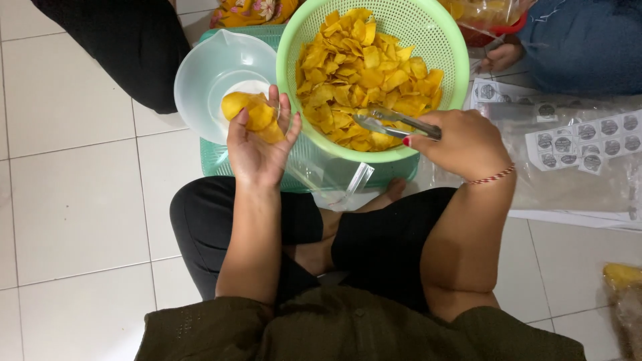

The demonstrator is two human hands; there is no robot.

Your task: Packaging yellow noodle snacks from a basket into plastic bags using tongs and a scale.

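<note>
My left hand (257, 144) is palm up and holds several yellow chips (254, 115) inside a clear plastic bag (328, 175), over a white plastic funnel bowl (214, 70). My right hand (461, 142) grips metal tongs (391, 125), whose tips rest among the yellow chips (364, 73) that fill a light green colander (428, 33). The colander stands on a teal basket (214, 159) in front of my crossed legs.
Sheets of round stickers (582, 140) and clear plastic bags (568, 190) lie on the white tiled floor to the right. Another person's hand (501, 57) and blue sleeve are at the top right. A bag of chips (622, 277) sits at the right edge.
</note>
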